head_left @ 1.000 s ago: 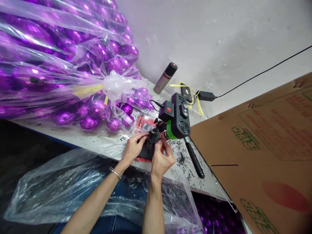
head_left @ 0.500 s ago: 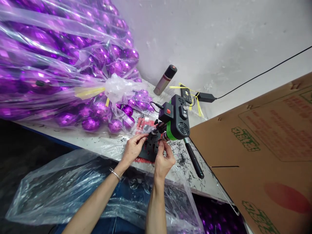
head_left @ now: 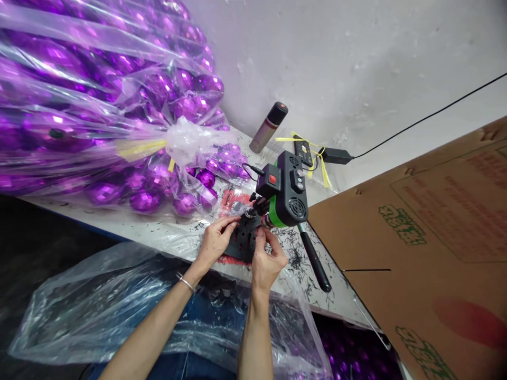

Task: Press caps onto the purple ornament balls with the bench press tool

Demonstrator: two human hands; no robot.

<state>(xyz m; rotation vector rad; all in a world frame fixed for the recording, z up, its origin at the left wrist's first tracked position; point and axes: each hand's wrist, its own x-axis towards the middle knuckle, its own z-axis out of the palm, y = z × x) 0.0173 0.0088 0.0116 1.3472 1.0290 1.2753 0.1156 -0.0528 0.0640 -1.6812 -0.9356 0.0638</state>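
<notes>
A small black and green bench drill press (head_left: pixel 292 189) with a red switch and a long black lever stands on the worktop. My left hand (head_left: pixel 217 237) is at the left side of its slotted black base plate (head_left: pixel 242 244), thumb and fingertips pinched together. On the other side of the plate, just under the machine's head, my right hand (head_left: pixel 268 257) is also pinched closed. Whatever lies between the fingertips of either hand is too small to make out. Red material (head_left: pixel 227 259) shows beneath the plate.
Clear bags of shiny purple faceted balls (head_left: pixel 144 200) fill the left. Behind the machine stand a spray can (head_left: pixel 268 127) and a black power adapter (head_left: pixel 336 155) with a cable. A large cardboard box (head_left: pixel 443 221) borders the right. Dark shavings litter the white worktop (head_left: pixel 158 228); plastic film (head_left: pixel 99 301) covers my lap.
Both hands keep nearly the same pinched pose by the base plate. My right hand has shifted very slightly; the view has moved a little.
</notes>
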